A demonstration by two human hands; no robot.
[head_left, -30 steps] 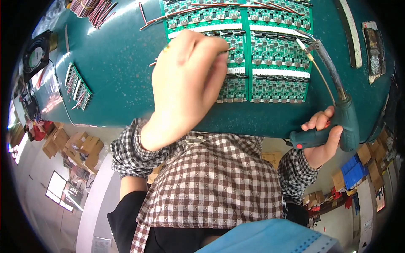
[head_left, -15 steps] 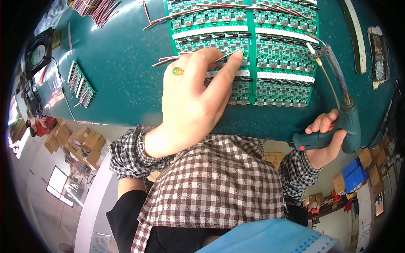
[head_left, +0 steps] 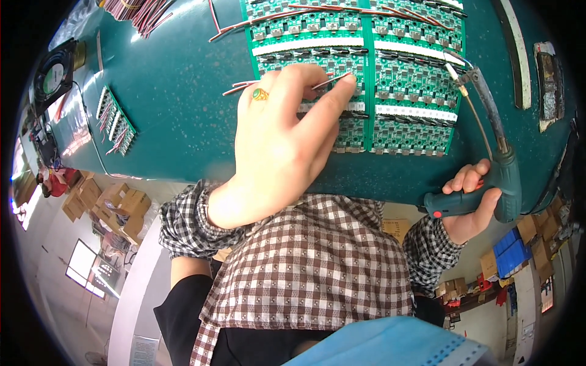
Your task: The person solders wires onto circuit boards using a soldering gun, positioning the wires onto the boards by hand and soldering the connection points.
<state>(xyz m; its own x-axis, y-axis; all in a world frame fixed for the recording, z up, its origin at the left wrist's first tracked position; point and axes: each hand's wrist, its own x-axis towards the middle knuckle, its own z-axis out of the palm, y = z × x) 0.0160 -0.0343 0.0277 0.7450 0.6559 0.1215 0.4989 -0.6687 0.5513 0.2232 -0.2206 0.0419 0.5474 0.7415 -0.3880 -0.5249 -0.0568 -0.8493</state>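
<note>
My left hand (head_left: 284, 131), wearing a ring with a green stone, reaches over the green circuit board panels (head_left: 412, 131). Its thumb and forefinger pinch a thin red-and-white wire (head_left: 331, 81) above the left panel. My right hand (head_left: 470, 192) is wrapped round the dark green handle of a soldering gun (head_left: 508, 177). The gun's bent metal neck and thin solder feed tube run up to a tip at the right panel's edge. Rows of small components and white strips cover the panels. More red and white wires (head_left: 342, 8) lie across their far part.
A bundle of wires (head_left: 137, 13) lies at the far left of the green table (head_left: 177, 104). A smaller wired board (head_left: 116, 122) and a black fan (head_left: 55, 74) are at the left. Dark and pale strips (head_left: 516, 55) and a worn metal block (head_left: 549, 85) lie at the right.
The panels and the wires on them have shifted slightly to the right, and my left hand's fingertips moved with them. My right hand and the soldering gun look unmoved.
</note>
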